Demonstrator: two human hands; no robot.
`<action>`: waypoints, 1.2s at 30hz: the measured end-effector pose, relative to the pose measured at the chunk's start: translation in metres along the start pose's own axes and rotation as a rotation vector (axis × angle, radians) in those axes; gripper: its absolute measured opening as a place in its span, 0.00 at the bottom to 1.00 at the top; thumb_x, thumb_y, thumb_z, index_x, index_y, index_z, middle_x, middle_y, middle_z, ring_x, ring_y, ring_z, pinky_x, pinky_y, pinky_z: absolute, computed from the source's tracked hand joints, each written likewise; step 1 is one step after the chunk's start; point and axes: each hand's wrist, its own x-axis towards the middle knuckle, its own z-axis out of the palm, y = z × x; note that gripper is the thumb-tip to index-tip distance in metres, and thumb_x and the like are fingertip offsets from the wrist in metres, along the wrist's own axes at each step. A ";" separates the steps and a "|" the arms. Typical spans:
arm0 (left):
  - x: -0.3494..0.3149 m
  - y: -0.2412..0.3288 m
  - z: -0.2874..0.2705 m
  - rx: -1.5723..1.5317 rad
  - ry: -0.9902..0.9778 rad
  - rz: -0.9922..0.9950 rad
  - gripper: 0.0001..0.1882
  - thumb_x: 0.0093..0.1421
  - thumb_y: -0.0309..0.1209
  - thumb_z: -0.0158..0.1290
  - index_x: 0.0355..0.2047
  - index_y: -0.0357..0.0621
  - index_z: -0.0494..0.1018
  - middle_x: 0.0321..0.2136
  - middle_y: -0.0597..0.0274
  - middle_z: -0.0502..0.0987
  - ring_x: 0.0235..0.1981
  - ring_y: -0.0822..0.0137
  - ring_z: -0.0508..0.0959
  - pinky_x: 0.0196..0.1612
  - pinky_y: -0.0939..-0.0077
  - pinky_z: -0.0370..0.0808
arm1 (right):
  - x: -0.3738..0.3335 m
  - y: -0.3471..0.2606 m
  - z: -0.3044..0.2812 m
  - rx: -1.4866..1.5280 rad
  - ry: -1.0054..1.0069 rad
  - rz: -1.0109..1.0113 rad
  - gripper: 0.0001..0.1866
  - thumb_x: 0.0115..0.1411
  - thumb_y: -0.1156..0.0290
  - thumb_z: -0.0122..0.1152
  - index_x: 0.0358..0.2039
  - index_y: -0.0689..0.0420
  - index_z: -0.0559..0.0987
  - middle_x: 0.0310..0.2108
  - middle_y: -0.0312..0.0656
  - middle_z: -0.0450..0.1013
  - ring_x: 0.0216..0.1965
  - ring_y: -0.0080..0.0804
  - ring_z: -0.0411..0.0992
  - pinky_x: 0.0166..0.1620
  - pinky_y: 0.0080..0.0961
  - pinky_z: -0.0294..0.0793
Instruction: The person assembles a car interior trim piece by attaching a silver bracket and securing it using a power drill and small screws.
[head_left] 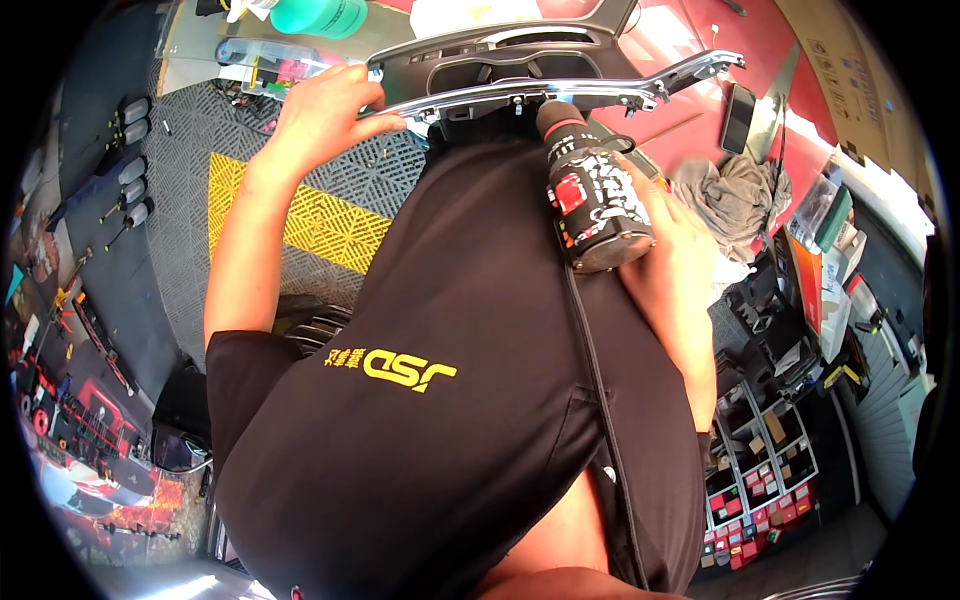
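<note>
My left hand [325,115] pinches the left end of a dark car dashboard trim panel [400,80], its thumb along the near edge. A shiny metallic strip with several clips and brackets [470,98] runs along that near side. My right hand [675,235] is wrapped round a black, drill-shaped power tool [600,195] covered in red and white stickers. Its front end points away from me and meets the middle of the panel's near edge; the exact contact is hidden. The tool's handle is hidden by my fingers and the body.
Right of the panel, a phone [738,118] and a crumpled grey cloth [735,200] lie on a red surface [690,130]. A teal bottle [318,14] and a clear plastic box [280,75] sit beyond my left hand. A black cord [592,370] hangs down my front.
</note>
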 end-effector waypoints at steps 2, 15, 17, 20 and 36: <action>-0.005 -0.001 0.011 0.025 0.035 0.029 0.20 0.56 0.49 0.64 0.30 0.46 0.74 0.26 0.62 0.71 0.32 0.57 0.76 0.33 0.62 0.73 | -0.003 0.002 0.001 0.032 -0.013 0.025 0.41 0.40 0.84 0.62 0.60 0.49 0.75 0.43 0.42 0.80 0.41 0.42 0.79 0.43 0.35 0.78; 0.050 0.066 0.043 -0.308 0.187 -0.278 0.23 0.66 0.50 0.57 0.27 0.40 0.70 0.25 0.53 0.74 0.28 0.50 0.75 0.32 0.58 0.70 | -0.053 0.018 0.031 0.351 0.248 0.243 0.12 0.53 0.76 0.70 0.39 0.64 0.82 0.32 0.51 0.80 0.36 0.45 0.81 0.40 0.31 0.76; 0.064 0.083 0.049 -0.432 0.183 -0.365 0.25 0.67 0.51 0.55 0.28 0.40 0.71 0.22 0.54 0.73 0.25 0.56 0.74 0.31 0.61 0.70 | -0.062 0.025 0.041 0.377 0.289 0.247 0.10 0.53 0.77 0.70 0.36 0.64 0.82 0.28 0.49 0.80 0.31 0.40 0.81 0.37 0.30 0.76; 0.124 0.115 0.056 -0.653 0.074 -0.243 0.26 0.67 0.53 0.55 0.28 0.39 0.71 0.18 0.57 0.71 0.22 0.63 0.71 0.30 0.64 0.70 | -0.079 -0.009 0.016 0.391 0.391 0.498 0.11 0.52 0.78 0.70 0.37 0.64 0.82 0.29 0.49 0.81 0.33 0.40 0.82 0.39 0.30 0.77; 0.082 0.125 0.082 -0.887 0.034 -0.408 0.24 0.67 0.49 0.57 0.28 0.37 0.75 0.21 0.66 0.71 0.26 0.73 0.69 0.32 0.71 0.69 | -0.079 0.017 0.037 0.504 0.294 0.356 0.12 0.53 0.77 0.64 0.40 0.63 0.80 0.35 0.52 0.79 0.39 0.56 0.79 0.42 0.35 0.77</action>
